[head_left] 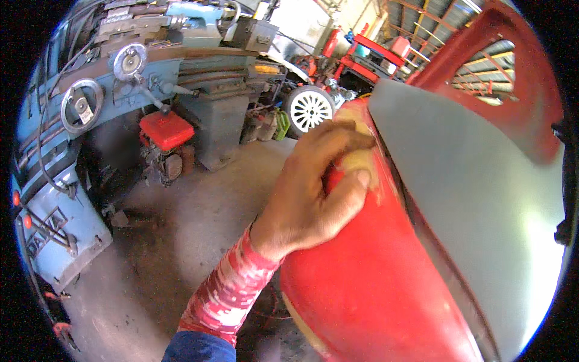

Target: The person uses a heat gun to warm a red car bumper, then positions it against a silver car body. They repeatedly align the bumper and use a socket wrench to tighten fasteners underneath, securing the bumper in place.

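My left hand (307, 187) reaches in from the lower edge, in a red-and-white patterned sleeve with a dark blue cuff. It rests on the upper edge of a red car body panel (362, 271), fingers curled and thumb bent toward them. A yellowish-tan area (357, 161) shows between thumb and fingertips; whether it is bare filler on the panel or a thin sheet in my grip, I cannot tell. Right of a narrow gap lies a smooth grey panel (470, 163). My right hand is not in view.
A blue lathe (163, 75) with metal handwheels (131, 62) stands along the left. Below it sits a red-topped object (166, 130). Farther back are a white-spoked wheel (310, 110), a green container (281, 125) and a red metal frame (368, 57). A dull red panel (531, 90) with a cut-out rises at right.
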Demonstrator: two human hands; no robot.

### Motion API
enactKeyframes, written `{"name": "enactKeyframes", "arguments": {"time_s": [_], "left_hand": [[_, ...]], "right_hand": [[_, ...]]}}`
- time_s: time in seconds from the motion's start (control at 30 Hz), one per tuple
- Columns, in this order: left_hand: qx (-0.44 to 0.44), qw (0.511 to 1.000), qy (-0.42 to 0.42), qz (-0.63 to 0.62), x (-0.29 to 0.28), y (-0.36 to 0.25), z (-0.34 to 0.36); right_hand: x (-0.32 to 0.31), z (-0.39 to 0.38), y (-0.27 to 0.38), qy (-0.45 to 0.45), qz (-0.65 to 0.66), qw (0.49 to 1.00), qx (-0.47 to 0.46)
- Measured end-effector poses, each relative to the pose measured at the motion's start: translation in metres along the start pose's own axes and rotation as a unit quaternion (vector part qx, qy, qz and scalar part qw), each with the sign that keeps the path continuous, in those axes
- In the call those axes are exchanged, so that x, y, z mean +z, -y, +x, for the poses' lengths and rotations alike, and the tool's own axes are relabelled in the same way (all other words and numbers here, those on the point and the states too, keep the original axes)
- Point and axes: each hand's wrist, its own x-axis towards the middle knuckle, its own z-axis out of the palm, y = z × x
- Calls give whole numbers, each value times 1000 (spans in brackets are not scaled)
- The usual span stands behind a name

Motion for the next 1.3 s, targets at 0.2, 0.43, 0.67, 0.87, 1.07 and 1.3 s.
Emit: {"name": "enactKeyframes", "arguments": {"time_s": [0.2,0.43,0.67,0.87,1.07,1.3], "left_hand": [[-86,994,31,53,-3,-11,2],[-236,970,-13,62,-6,-55,15],[-498,846,-121,148,-127,-48,37],[-514,775,-80,360,-174,-19,42],[-660,739,-57,124,9,-18,-5],[-755,510,-253,-326,20,-19,36]], "right_hand": [[46,17,-23,58,14,997,48],[32,-24,-28,106,51,979,167],[-25,-109,-11,150,103,910,374],[-67,-221,2,180,120,787,578],[-91,-307,14,198,120,651,723],[-103,-325,27,204,118,579,780]]}}
